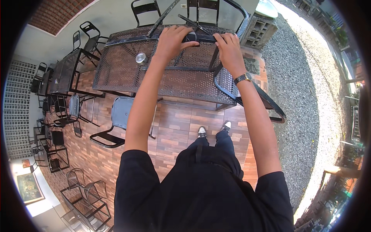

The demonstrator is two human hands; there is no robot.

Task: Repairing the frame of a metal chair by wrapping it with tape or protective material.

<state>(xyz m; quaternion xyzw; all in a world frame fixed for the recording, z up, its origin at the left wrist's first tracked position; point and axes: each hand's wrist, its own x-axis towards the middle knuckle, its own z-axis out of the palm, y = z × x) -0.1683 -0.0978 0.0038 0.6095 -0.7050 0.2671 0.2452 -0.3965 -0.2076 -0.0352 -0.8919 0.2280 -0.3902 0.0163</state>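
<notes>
A black metal frame (206,38) of bars with worn paint lies across a perforated metal table (181,83). My left hand (174,40) is closed at its long bar, with a dark rounded thing (191,36) under the thumb and fingers; its kind does not show clearly. Further right, the fingers of my right hand (230,46) curl over the same frame near a corner. My right wrist wears a dark watch (242,78). Left of my left forearm, a small silvery can (141,58) stands on the tabletop.
A grey-seated chair (120,112) stands at the table's near left side, and a curved chair frame (266,101) by its right end. More chairs (92,38) and tables (63,73) fill the left. Gravel (290,96) borders the tiled floor (174,127) on the right.
</notes>
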